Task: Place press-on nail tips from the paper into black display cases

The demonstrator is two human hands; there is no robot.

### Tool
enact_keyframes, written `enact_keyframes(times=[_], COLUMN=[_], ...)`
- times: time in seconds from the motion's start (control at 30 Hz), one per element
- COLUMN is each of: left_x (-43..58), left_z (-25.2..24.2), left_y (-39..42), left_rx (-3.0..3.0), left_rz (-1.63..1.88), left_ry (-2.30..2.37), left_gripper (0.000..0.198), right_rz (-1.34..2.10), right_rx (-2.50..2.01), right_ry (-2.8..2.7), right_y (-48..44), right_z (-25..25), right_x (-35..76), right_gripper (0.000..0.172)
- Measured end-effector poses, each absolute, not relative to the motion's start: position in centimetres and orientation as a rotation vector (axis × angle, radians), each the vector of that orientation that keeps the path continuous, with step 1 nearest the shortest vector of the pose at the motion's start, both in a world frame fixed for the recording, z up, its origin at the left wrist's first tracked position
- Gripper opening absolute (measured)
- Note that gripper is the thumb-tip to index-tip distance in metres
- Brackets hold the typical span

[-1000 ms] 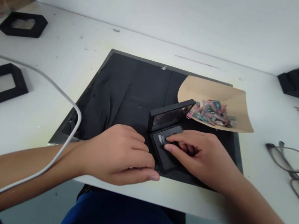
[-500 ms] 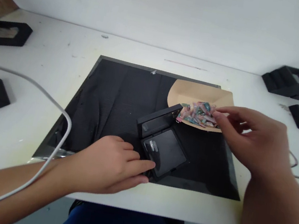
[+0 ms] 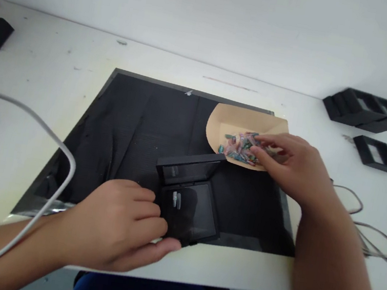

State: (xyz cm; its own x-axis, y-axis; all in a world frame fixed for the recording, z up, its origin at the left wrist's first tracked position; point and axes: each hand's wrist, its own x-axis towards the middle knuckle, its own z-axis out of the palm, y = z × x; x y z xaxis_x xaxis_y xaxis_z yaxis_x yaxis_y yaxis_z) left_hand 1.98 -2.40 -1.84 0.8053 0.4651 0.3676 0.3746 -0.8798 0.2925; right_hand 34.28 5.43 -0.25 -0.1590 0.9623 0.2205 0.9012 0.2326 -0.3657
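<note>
My left hand (image 3: pixel 128 225) is closed at the near left corner of a black hinged case (image 3: pixel 217 228), its fingers curled and thumb along the front edge. The case stands with its lid (image 3: pixel 190 166) tilted up. Two small pale elongated pieces (image 3: pixel 177 200) lie on the dark inner surface, at its left. My right hand (image 3: pixel 292 164) reaches into a tan paper tray (image 3: pixel 215 124), thumb and forefinger slightly apart. Its fingertips touch a heap of small pink, green and blue pieces (image 3: pixel 239 148). I cannot make out any piece held between them.
A black sheet (image 3: pixel 147 107) lies under the case and tray. Black frames (image 3: pixel 377 153) sit at the right, some stacked near the wall. Another black frame (image 3: pixel 0 36) is at far left. A white cable (image 3: pixel 44 127) crosses my left forearm, and thin wires (image 3: pixel 378 240) lie beyond my right forearm.
The case has turned and shifted left and nearer. My left forefinger, earlier stretched over its inner surface, has curled back. My right thumb and forefinger have gone deeper into the heap and spread slightly.
</note>
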Motion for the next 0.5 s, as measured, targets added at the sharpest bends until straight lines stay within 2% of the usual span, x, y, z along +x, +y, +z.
enact_keyframes(times=[0.07, 0.13, 0.33, 0.5], left_x=[2.0, 1.9, 1.7, 1.7], left_z=[-1.9, -1.9, -1.9, -1.7], left_y=[-2.4, -2.3, -1.9, -1.8], left_rx=[2.813, 2.827, 2.775, 2.759], left_rz=[0.638, 0.626, 0.629, 0.612], left_ry=[0.601, 0.576, 0.584, 0.57], left_gripper=[0.024, 0.024, 0.016, 0.015], right_rz=[0.184, 0.207, 0.307, 0.36], right_rx=[-1.655, -1.656, -1.745, -1.619], right_ry=[-2.2, -2.279, -2.275, -2.225], right_y=[6.4, 7.1, 7.2, 6.7], right_z=[-0.9, -1.4, -1.7, -1.3], right_x=[34.4, 34.2, 33.6, 33.4], right_gripper=[0.046, 0.052, 0.033, 0.017])
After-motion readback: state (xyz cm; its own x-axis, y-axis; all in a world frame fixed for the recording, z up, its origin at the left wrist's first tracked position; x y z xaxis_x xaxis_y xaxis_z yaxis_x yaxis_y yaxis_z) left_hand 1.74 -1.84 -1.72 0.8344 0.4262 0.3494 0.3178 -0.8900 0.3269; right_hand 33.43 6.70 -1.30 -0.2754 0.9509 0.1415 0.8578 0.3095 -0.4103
